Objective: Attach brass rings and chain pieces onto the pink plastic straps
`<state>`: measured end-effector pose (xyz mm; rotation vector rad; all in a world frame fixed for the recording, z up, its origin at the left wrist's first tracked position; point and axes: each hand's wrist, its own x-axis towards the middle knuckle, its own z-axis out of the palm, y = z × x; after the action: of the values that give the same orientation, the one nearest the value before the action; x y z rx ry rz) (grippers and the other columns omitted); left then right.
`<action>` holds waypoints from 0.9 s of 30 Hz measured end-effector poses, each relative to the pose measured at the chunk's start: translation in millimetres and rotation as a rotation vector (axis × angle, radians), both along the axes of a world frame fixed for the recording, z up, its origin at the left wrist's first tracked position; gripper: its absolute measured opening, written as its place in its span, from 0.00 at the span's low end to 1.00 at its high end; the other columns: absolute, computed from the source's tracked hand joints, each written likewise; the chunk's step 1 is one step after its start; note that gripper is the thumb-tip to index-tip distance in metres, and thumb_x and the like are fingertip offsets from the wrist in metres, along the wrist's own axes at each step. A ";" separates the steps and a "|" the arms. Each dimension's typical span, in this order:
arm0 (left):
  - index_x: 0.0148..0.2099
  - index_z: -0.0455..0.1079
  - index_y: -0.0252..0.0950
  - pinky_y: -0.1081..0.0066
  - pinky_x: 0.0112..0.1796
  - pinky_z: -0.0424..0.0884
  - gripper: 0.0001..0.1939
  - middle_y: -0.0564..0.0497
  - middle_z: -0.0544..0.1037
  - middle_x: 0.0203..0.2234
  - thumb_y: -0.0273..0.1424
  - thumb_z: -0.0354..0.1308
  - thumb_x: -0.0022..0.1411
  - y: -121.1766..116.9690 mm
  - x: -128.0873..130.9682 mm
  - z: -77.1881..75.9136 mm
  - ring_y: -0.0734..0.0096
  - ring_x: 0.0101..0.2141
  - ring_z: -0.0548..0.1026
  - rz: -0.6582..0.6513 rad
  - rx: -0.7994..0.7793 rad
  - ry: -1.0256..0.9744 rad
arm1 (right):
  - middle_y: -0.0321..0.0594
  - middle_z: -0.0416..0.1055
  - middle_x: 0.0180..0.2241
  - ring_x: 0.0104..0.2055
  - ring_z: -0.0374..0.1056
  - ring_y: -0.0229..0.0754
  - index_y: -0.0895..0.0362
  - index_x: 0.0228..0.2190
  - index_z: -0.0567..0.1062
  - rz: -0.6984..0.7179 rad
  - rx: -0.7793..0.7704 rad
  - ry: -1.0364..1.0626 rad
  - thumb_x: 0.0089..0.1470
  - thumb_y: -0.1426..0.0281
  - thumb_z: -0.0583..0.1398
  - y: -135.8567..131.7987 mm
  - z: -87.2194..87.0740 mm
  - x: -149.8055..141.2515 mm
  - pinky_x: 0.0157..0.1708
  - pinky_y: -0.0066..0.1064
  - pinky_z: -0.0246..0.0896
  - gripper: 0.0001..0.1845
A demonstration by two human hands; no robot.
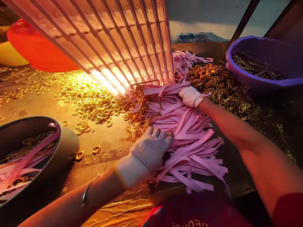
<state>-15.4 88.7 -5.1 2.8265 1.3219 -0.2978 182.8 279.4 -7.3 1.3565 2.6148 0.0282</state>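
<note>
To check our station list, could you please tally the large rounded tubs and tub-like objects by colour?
Purple basin: 1
Dark bin: 1
Red tub-like object: 1
Yellow tub-like object, partly seen: 1
Total: 4

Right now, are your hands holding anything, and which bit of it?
The left hand lies on pink straps near gold rings, the right hand on straps farther back. Whether either grips or just presses can't be told.

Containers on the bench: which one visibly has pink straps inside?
The dark tub at lower left: pink straps lie inside, while the purple basin at right shows dark metal pieces.
</note>
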 end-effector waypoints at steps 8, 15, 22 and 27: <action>0.72 0.58 0.53 0.39 0.56 0.68 0.35 0.42 0.71 0.63 0.30 0.57 0.66 -66.5 -11.8 -10.4 0.42 0.58 0.71 -0.027 -0.091 -0.018 | 0.65 0.58 0.67 0.70 0.53 0.66 0.65 0.55 0.74 0.332 0.012 0.168 0.65 0.45 0.52 -155.1 -34.5 0.3 0.64 0.60 0.50 0.37; 0.69 0.63 0.32 0.45 0.55 0.72 0.44 0.35 0.73 0.59 0.20 0.57 0.47 -99.8 -32.9 -19.5 0.42 0.56 0.72 0.034 -0.021 -0.278 | 0.65 0.54 0.69 0.70 0.54 0.67 0.65 0.67 0.62 0.260 -0.150 0.306 0.58 0.34 0.50 -253.8 -44.1 50.1 0.65 0.62 0.48 0.55; 0.72 0.59 0.35 0.36 0.66 0.52 0.44 0.33 0.59 0.70 0.26 0.62 0.52 -87.3 1.1 -10.1 0.33 0.69 0.54 -0.003 -0.086 -0.161 | 0.60 0.44 0.72 0.74 0.45 0.63 0.61 0.73 0.40 0.042 -0.049 0.342 0.57 0.50 0.62 -295.5 -46.2 89.0 0.71 0.61 0.37 0.57; 0.75 0.52 0.35 0.29 0.63 0.48 0.50 0.30 0.52 0.72 0.30 0.63 0.51 -55.0 39.9 -24.5 0.29 0.70 0.51 -0.025 -0.256 -0.013 | 0.48 0.49 0.72 0.74 0.48 0.55 0.51 0.73 0.28 -0.079 -0.008 0.443 0.53 0.70 0.61 -323.6 -46.8 92.0 0.71 0.60 0.45 0.60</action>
<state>24.5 33.7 -29.6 2.6291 1.1537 -0.4159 274.7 -44.3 -54.0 1.6190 2.8966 -0.3300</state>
